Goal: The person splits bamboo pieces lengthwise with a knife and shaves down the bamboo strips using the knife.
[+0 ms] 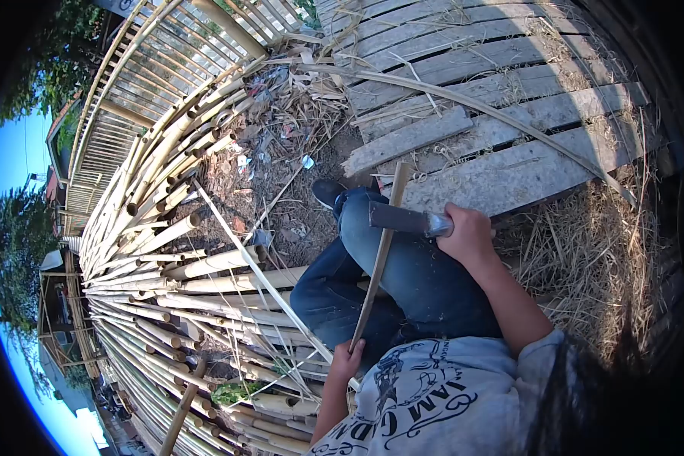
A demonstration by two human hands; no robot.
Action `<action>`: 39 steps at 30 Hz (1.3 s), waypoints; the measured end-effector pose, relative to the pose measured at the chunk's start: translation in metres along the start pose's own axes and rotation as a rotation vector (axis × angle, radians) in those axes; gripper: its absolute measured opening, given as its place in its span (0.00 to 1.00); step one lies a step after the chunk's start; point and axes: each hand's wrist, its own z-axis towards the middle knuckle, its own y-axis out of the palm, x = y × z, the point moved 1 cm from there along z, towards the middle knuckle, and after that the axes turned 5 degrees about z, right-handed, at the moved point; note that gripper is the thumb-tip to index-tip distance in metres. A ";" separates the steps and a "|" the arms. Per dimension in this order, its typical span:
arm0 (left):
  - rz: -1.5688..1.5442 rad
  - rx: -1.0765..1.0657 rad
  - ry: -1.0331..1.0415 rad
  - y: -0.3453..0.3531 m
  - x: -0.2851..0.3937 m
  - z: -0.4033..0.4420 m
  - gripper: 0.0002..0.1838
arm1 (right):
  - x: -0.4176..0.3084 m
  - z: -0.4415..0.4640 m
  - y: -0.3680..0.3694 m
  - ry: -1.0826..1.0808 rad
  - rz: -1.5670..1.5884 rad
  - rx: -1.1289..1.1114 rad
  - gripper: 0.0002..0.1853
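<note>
My right hand (467,235) is closed around the handle of a broad, dark-bladed knife (397,219). Its blade lies across a split bamboo strip (380,262) near the strip's upper part. At the strip's lower end, my left hand (347,359) grips it with closed fingers. The strip slants over my legs in blue jeans (403,273). Whether the blade's edge cuts into the strip cannot be told. A longer pale bamboo strip (262,275) runs past my left knee, passing close to my left hand.
Many bamboo poles (205,266) lie stacked on the left. A slatted wooden platform (501,163) with a loose plank (410,140) is at the upper right. Straw-like shavings (585,266) are heaped on the right. A bamboo fence (159,68) stands behind littered ground (289,152).
</note>
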 end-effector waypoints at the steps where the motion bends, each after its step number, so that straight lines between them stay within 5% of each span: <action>1: 0.008 -0.001 0.004 0.001 -0.002 0.000 0.22 | 0.001 0.004 0.002 0.069 0.013 0.057 0.08; 5: -0.029 -0.010 -0.036 0.005 -0.023 0.006 0.23 | -0.016 -0.001 0.002 -0.019 0.040 -0.015 0.09; 9: -0.060 -0.086 -0.075 0.005 -0.038 0.016 0.25 | -0.027 -0.005 -0.019 -0.324 -0.128 -0.161 0.13; 12: -0.054 -0.172 -0.221 0.001 -0.044 0.026 0.27 | -0.005 0.028 -0.021 -0.041 -0.159 -0.016 0.15; 13: -0.017 -0.225 -0.343 -0.003 -0.042 0.031 0.28 | -0.007 0.029 -0.022 -0.047 -0.156 -0.005 0.15; 19: -0.151 -0.541 -0.295 -0.022 -0.005 0.047 0.28 | -0.023 0.026 -0.024 -0.266 -0.342 -0.272 0.11; 23: -0.161 -0.517 -0.312 -0.020 -0.008 0.045 0.29 | -0.016 0.031 -0.021 0.022 -0.088 -0.050 0.13; 27: -0.112 -0.418 -0.265 -0.018 -0.001 0.039 0.29 | -0.024 0.002 0.006 -0.071 0.060 -0.226 0.15; 33: -0.098 -0.408 -0.310 -0.020 0.001 0.040 0.28 | -0.035 0.016 -0.020 -0.116 0.084 -0.140 0.18; 37: -0.078 -0.396 -0.293 -0.018 0.007 0.035 0.29 | -0.045 0.022 -0.046 -0.112 0.460 0.040 0.17; 39: -0.088 -0.309 -0.290 -0.014 0.011 0.032 0.29 | -0.068 0.017 -0.060 0.132 1.045 0.042 0.13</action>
